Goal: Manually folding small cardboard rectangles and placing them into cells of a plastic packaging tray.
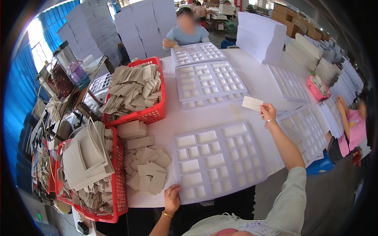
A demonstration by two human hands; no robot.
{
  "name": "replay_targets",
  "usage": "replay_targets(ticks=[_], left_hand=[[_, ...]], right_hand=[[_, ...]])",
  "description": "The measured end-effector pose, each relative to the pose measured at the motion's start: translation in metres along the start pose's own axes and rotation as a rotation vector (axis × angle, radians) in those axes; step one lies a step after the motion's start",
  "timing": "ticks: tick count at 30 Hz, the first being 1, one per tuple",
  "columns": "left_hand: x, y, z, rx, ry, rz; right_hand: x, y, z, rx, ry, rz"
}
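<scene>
My right hand (267, 113) is stretched out over the white table (252, 84) and pinches a small white rectangular card (252, 103) by its right edge. My left hand (172, 198) rests with fingers spread on the near-left corner of a white tray (218, 159) divided into several square and oblong compartments, some holding beige inserts. A loose heap of beige cardboard pieces (144, 165) lies just left of that tray.
Two red baskets (151, 114) (118, 185) of cardboard pieces stand at the left. More compartment trays (210, 82) (305, 131) lie across the table. A person in blue (186, 33) sits opposite; another in pink (352, 126) works at the right. Tall white stacks (262, 37) stand behind.
</scene>
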State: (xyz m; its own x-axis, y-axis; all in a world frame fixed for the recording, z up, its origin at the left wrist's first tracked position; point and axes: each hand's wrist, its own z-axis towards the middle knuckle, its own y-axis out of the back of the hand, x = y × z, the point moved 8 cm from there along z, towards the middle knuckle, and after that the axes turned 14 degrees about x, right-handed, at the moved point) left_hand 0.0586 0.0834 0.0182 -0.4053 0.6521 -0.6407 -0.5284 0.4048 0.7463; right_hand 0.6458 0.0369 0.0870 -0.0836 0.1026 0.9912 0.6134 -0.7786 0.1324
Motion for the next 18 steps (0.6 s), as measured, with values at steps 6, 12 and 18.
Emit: replay_targets(ticks=[6,12,18], left_hand=[[-0.005,0.004,0.007,-0.046,0.025,0.069],[-0.003,-0.002,0.006,-0.040,0.042,0.083],[-0.001,-0.004,0.001,-0.045,0.039,0.076]], right_hand=[[-0.022,-0.026,-0.015,0.225,-0.105,0.002],[-0.060,-0.065,-0.028,0.479,-0.280,-0.108],[-0.083,-0.091,-0.028,0.533,-0.268,-0.250]])
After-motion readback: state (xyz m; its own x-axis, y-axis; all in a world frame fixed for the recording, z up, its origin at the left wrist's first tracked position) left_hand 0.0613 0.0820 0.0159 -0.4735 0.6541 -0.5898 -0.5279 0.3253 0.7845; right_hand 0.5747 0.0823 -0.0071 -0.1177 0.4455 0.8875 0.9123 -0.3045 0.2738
